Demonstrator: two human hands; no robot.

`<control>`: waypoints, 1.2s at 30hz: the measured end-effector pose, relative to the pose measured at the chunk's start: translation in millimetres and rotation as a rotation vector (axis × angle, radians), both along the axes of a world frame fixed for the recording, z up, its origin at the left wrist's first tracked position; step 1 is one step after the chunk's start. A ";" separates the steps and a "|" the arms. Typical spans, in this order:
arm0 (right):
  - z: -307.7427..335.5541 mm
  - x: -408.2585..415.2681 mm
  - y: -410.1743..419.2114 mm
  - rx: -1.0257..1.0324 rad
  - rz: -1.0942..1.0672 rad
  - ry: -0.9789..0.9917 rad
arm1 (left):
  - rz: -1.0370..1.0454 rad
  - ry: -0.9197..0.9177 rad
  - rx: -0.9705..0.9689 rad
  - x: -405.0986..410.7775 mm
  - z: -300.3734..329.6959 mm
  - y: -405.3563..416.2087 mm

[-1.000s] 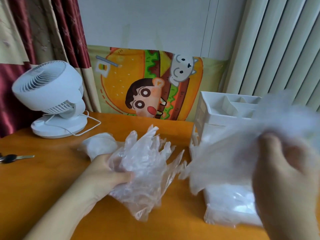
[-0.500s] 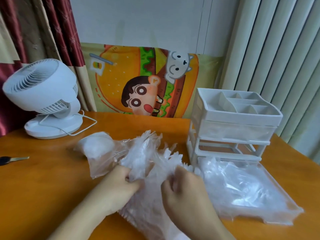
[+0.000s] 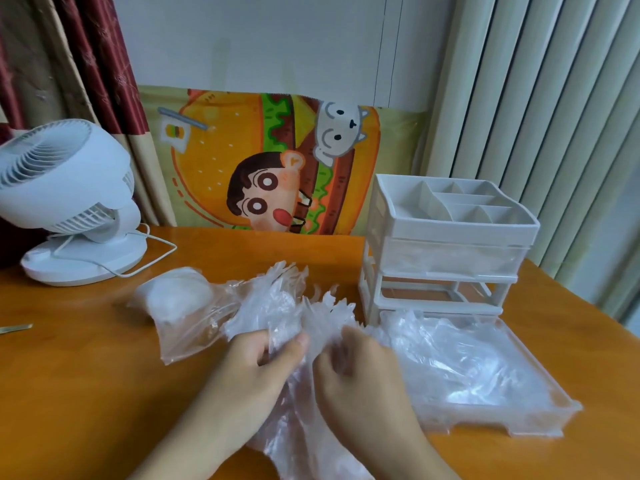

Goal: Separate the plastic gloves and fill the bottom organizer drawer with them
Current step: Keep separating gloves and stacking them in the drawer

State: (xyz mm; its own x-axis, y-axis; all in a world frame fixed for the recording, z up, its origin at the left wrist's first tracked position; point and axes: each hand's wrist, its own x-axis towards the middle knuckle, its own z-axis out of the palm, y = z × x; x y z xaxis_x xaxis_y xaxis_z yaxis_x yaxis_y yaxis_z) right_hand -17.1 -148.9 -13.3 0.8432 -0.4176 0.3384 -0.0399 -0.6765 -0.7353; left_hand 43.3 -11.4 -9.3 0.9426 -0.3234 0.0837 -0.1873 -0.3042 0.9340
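A bunch of clear plastic gloves [image 3: 287, 306] lies on the orange table in front of me. My left hand [image 3: 256, 368] pinches the bunch between thumb and fingers. My right hand [image 3: 356, 372] grips the gloves just to the right, its fingers curled into the plastic. The clear bottom drawer [image 3: 540, 403] stands pulled out on the table at the right, with loose gloves [image 3: 460, 362] lying in it. Behind it stands the white organizer [image 3: 446, 237], its bottom slot open.
A clear bag with a white bundle [image 3: 180, 299] lies left of the gloves. A white desk fan [image 3: 65, 199] with its cord stands at the back left. A key tip [image 3: 15, 328] shows at the left edge. A cartoon burger cloth [image 3: 270, 161] hangs behind.
My right hand dropped a glove into the drawer, then came back to the bunch and now grips it beside my left hand. The view shifted slightly.
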 end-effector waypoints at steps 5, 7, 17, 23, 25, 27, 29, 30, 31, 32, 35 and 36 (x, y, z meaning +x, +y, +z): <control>1.6 -2.5 -3.6 -0.292 -0.029 -0.084 | -0.052 -0.103 0.015 -0.7 -11.1 -3.1; 5.4 -5.2 -5.4 -0.342 -0.036 -0.092 | -0.054 -0.174 0.053 -1.8 -13.2 -3.7; -2.5 -6.2 -3.5 -0.156 0.120 -0.083 | 0.022 -0.130 0.060 -2.9 -13.9 -8.9; -5.9 -4.7 -4.1 -0.118 0.131 -0.080 | 0.052 -0.173 0.131 -0.6 -14.7 -7.3; -5.5 -5.6 -2.7 -0.123 0.159 -0.062 | 0.042 -0.138 0.106 -0.6 -15.0 -7.6; -3.6 -7.3 -0.8 -0.079 0.186 -0.061 | 0.004 -0.084 0.059 0.2 -15.5 -8.0; 0.2 -10.2 0.8 0.070 0.228 -0.071 | -0.028 -0.020 -0.012 0.9 -15.3 -7.8; 2.4 -11.5 0.6 0.149 0.250 -0.059 | -0.034 0.000 -0.032 1.2 -14.3 -7.3; 4.0 -12.5 -0.3 0.201 0.259 -0.042 | -0.038 0.006 -0.043 1.4 -13.6 -6.6; 4.8 -13.0 -1.3 0.223 0.253 -0.033 | -0.039 -0.004 -0.044 0.3 -11.8 -5.9; 0.4 -9.2 -2.5 0.188 0.204 -0.048 | -0.052 -0.015 -0.038 -0.9 -10.6 -5.5; -2.5 -6.9 -2.3 0.152 0.182 -0.070 | -0.057 -0.009 -0.029 -1.6 -9.7 -5.8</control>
